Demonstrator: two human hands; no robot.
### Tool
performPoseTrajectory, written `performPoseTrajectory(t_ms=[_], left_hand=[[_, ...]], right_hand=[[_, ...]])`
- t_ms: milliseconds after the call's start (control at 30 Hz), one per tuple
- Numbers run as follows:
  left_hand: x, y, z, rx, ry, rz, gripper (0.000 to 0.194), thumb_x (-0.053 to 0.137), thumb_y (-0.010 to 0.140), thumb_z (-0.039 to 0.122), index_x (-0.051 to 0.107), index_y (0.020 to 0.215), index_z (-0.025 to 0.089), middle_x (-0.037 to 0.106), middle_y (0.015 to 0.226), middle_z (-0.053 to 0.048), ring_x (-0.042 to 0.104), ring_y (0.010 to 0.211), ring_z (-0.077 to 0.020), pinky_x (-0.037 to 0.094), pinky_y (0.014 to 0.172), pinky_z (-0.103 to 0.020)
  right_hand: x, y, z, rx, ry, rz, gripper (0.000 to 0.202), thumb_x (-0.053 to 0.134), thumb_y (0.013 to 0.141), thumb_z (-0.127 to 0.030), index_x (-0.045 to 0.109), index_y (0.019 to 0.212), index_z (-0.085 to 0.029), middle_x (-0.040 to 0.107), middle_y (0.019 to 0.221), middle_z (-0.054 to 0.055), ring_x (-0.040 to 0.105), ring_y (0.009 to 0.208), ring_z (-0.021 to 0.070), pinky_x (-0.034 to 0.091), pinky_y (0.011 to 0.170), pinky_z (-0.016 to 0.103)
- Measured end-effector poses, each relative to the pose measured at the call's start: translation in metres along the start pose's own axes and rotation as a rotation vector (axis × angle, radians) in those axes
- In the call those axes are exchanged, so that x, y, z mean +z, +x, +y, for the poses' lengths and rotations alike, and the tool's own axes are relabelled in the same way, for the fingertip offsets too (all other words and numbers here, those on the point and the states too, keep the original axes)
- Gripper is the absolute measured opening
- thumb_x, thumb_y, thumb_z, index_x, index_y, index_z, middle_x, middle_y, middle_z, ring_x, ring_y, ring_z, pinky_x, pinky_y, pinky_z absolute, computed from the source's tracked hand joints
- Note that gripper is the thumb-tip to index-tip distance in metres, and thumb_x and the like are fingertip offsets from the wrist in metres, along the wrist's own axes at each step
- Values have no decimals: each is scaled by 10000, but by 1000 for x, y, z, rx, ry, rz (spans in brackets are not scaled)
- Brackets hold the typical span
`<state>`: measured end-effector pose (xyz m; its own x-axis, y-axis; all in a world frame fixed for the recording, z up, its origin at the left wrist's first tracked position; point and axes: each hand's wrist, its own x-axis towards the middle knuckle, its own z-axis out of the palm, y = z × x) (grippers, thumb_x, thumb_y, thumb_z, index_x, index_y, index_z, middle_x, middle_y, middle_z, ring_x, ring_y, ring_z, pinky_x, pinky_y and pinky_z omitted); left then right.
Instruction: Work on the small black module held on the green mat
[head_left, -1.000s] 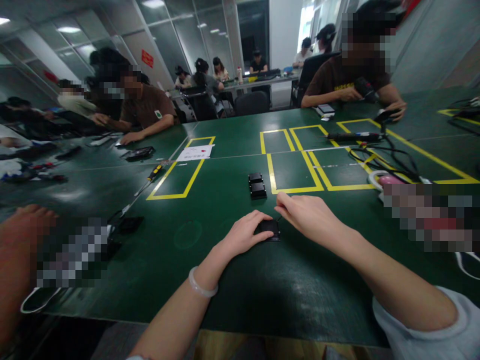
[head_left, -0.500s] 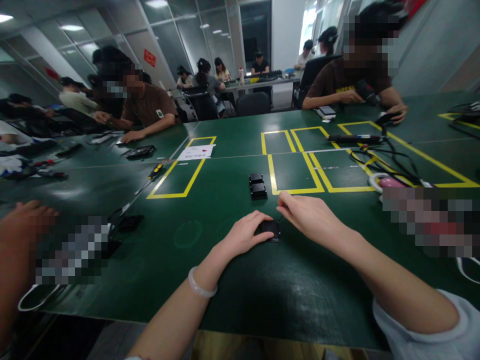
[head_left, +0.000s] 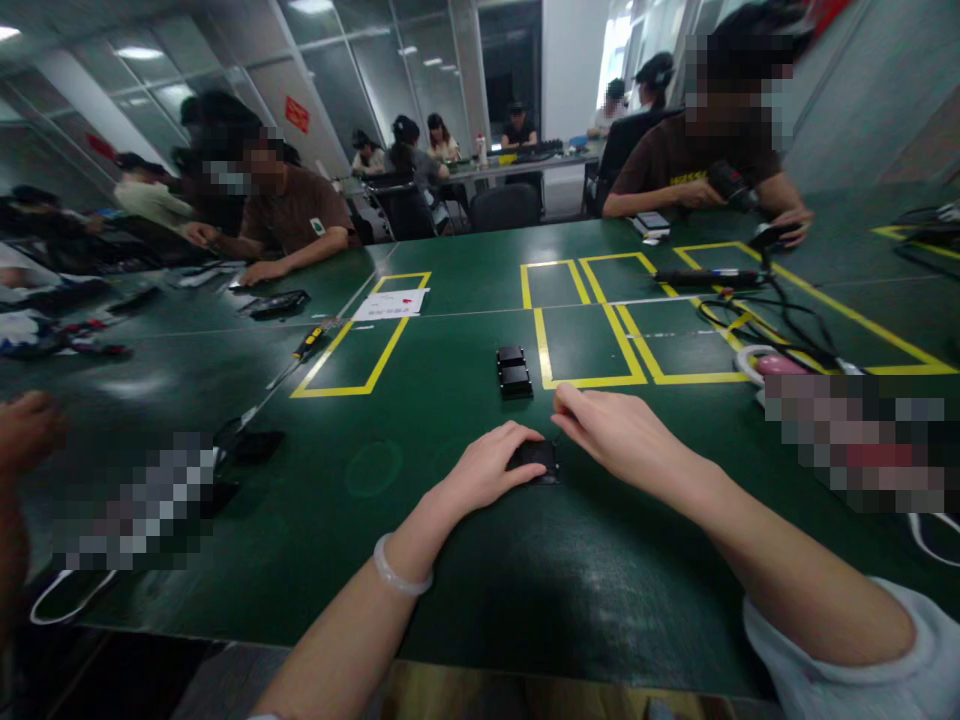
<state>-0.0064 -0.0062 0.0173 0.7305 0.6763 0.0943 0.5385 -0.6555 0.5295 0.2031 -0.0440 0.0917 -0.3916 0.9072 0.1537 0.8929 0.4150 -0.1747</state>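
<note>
A small flat black part [head_left: 546, 458] lies on the green table [head_left: 450, 570]. My left hand [head_left: 495, 465] grips its left side, thumb at the near edge and fingers at the far edge. Just above its right corner, my right hand [head_left: 600, 425] is closed in a pinch on a thin dark tool, most of it hidden by the fingers. Beyond my hands stand two black blocks [head_left: 514, 372], one behind the other and touching.
Yellow tape frames [head_left: 592, 383] mark the table. A yellow-black screwdriver [head_left: 309, 343] and a white paper [head_left: 391, 304] lie left. Black cables [head_left: 795, 330] lie right. A person's hand [head_left: 30, 430] is at the left edge; two people sit opposite.
The person's hand at the left edge has moved further left. My own hands and the black part keep nearly the same pose.
</note>
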Motion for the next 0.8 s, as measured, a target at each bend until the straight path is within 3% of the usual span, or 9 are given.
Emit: performPoseTrajectory(t_ms=[167,367,633,800], left_hand=[[1,0,-1,7,-9,9,313,582,919,396,544,1183,232,588,1144,-53,580,1057,-227,482,910,-351],[0,0,-1,6,-1,-3,322,574,921,399,542,1193,229,590,1130,-57,585,1036,-230,483,912,-364],[0,0,0,9,-21,3,322,574,923,402,545,1195,232,588,1162,-57,581,1064,-229,480,915,-351],[1,0,0,1,-9,13,319,582,918,398,549,1188,231,594,1132,-53,587,1043,-226,483,904,-349]], right_hand=[[-3,-2,0,-39,61,11,91,411,949,-244,464,1005,-195,653,846,25,599,718,165,312,589,264],[-2,1,-3,42,-24,-13,232,366,986,-393,489,957,-199,660,773,33,612,685,200,284,564,282],[-2,-3,5,-22,31,31,103,393,965,-264,457,1010,-196,656,857,29,617,737,182,313,580,271],[-1,-1,1,19,-64,14,201,392,976,-378,489,965,-202,664,772,27,620,677,202,279,557,285]])
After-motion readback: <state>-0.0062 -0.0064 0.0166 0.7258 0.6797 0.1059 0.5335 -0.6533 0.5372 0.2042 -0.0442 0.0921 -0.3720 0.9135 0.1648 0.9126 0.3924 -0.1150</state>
